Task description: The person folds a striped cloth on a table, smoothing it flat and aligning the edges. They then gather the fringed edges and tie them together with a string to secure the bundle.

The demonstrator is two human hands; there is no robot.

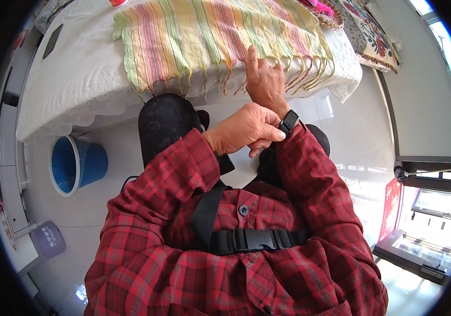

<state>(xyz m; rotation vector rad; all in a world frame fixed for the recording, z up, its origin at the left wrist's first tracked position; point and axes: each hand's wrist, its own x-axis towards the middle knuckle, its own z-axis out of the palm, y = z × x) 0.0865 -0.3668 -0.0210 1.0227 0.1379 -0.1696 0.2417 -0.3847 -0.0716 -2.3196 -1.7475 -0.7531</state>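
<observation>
My left hand (245, 128) reaches across to my right wrist, with its thumb and bent fingers at the near edge of a black smartwatch (289, 121). The watch sits just above the cuff of my red plaid shirt (308, 158). My right hand (265, 81) is back up, with the index finger extended and the other fingers curled. Nothing shows in it. It is over the fringed edge of a striped cloth (193, 35) in yellow, green, orange and pink. Whether the fingertip touches the cloth, I cannot tell.
The striped cloth lies on a table with a white lace tablecloth (87, 71). A dark flat device (52, 41) lies at its left. A woven basket (332, 19) stands at the far right. On the floor are a blue bin (93, 164) and a purple bin (47, 240).
</observation>
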